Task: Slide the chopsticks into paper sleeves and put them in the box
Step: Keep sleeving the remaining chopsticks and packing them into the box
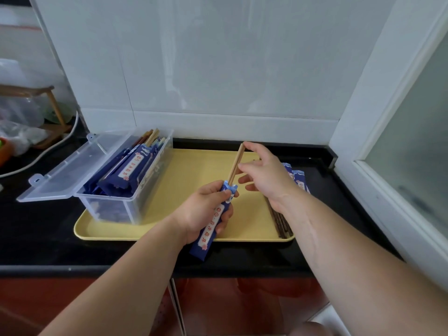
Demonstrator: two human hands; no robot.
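Note:
My left hand point(206, 212) grips a blue paper sleeve point(210, 229) with a white label, tilted over the yellow tray point(169, 229). A pair of light wooden chopsticks point(235, 164) stands partly inside the sleeve's top opening. My right hand point(266, 173) pinches the chopsticks' upper end with thumb and forefinger. A clear plastic box point(116, 204) with its lid point(70, 168) hinged open sits on the tray's left side, holding several sleeved chopsticks point(131, 168). Dark bare chopsticks point(281, 224) lie on the tray's right side, partly hidden by my right forearm.
More empty blue sleeves point(297, 177) lie at the tray's right edge, behind my right hand. The tray rests on a black counter point(36, 226) against a white tiled wall. A white cable point(41, 154) and a wooden rack point(48, 112) are at far left; a window frame point(363, 166) is at right.

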